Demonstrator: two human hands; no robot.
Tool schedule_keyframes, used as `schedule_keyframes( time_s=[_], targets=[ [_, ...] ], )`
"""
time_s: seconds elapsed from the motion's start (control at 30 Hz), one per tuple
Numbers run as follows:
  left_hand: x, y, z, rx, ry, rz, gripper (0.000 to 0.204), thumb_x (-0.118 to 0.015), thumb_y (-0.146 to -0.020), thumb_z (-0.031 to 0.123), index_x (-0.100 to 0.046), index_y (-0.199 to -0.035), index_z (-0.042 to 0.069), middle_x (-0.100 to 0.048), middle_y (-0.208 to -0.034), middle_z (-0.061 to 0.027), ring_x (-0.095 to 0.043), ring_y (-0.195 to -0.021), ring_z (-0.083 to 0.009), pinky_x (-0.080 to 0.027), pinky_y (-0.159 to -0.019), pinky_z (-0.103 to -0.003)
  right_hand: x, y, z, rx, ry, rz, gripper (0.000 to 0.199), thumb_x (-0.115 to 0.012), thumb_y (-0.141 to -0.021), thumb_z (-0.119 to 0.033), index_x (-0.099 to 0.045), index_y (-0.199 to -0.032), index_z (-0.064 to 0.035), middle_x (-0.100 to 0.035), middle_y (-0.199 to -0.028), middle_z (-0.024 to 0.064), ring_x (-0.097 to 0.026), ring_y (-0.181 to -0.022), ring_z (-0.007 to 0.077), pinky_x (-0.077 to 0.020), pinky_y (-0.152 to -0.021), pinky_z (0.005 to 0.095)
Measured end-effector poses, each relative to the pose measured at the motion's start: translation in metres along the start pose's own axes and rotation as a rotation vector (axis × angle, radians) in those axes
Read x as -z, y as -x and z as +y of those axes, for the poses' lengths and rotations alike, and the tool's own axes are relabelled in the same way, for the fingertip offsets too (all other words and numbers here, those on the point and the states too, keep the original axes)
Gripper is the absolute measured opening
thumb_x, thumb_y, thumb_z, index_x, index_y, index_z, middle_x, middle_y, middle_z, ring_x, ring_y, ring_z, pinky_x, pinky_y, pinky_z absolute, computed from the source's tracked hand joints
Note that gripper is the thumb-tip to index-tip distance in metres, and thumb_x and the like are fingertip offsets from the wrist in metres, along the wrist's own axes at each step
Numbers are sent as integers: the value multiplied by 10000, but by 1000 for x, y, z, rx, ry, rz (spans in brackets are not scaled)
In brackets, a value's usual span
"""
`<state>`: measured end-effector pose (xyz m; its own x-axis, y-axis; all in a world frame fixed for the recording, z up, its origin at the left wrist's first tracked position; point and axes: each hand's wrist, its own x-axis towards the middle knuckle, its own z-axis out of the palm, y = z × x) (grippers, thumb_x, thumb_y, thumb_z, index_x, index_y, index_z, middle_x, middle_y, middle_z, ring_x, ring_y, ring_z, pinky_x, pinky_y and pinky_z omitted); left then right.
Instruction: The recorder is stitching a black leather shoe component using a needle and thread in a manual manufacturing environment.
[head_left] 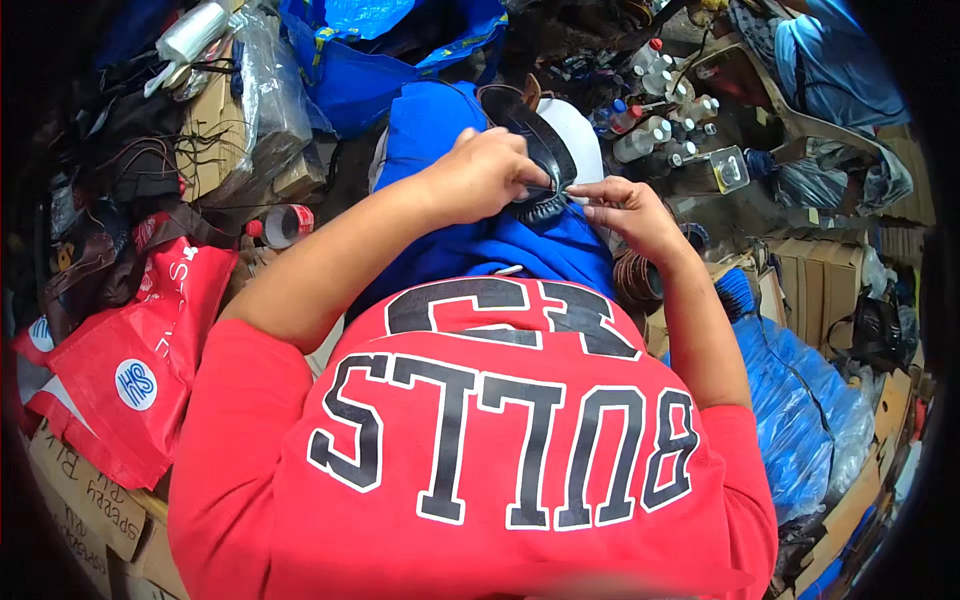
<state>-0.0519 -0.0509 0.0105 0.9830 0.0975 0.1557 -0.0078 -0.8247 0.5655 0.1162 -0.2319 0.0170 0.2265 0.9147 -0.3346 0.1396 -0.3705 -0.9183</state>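
Note:
A black, glossy piece of footwear (560, 150), apparently a shoe, lies across my lap on blue shorts (430, 125). Its near edge has a row of ridges or stitches, and a brown strip shows at its far end. My left hand (488, 175) reaches over it from the left with its fingers closed at the near part of the shoe. Close by on the right, my right hand (625, 212) pinches thumb and forefinger together at the shoe's edge. Whatever small thing the fingertips hold, perhaps thread, is too fine to make out.
Several bottles (640, 145) stand at the far right. A blue bag (350, 60) lies beyond my knees. At left are a red bag (150, 350) and a bottle with a red label (288, 226). Cardboard boxes (815, 280) and blue plastic wrapping (780, 390) crowd the right side.

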Motion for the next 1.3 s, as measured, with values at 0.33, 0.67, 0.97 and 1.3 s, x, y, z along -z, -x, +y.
schedule_keyframes(
  time_s=[0.33, 0.67, 0.97, 1.3],
  targets=[
    [-27, -9, 9, 389, 470, 51, 103, -688, -732, 57, -635, -818, 35, -630, -708, -39, -589, -652, -108, -458, -614, -258, -4, -7, 7, -85, -181, 21, 252, -661, -798, -50, -641, -1047, -11, -646, -869, -2, -548, -747, 46, -457, -689, 201],
    [-1, -10, 4, 39, 67, -6, 102, -690, -709, 138, -616, -745, 78, -615, -727, -89, -582, -770, -283, -450, -673, -385, 2, -9, -4, 147, 187, 64, 122, -707, -767, -86, -606, -754, -18, -572, -725, -21, -518, -686, 82, -432, -679, 224],
    [11, -10, 15, 248, 260, -187, 121, -603, -783, 53, -584, -898, 20, -618, -751, -141, -614, -708, -250, -467, -647, -328, 9, 9, 18, 53, -2, 99, 137, -708, -781, -110, -615, -837, -28, -447, -951, -12, -513, -802, 77, -429, -708, 218],
    [5, -16, 19, 109, 133, -256, 127, -539, -830, 83, -584, -941, 40, -621, -803, -182, -606, -779, -356, -468, -668, -399, 44, 17, 3, 50, -142, 204, 207, -619, -849, -223, -577, -914, -31, -550, -843, -20, -491, -802, 72, -391, -733, 225]
  ],
)
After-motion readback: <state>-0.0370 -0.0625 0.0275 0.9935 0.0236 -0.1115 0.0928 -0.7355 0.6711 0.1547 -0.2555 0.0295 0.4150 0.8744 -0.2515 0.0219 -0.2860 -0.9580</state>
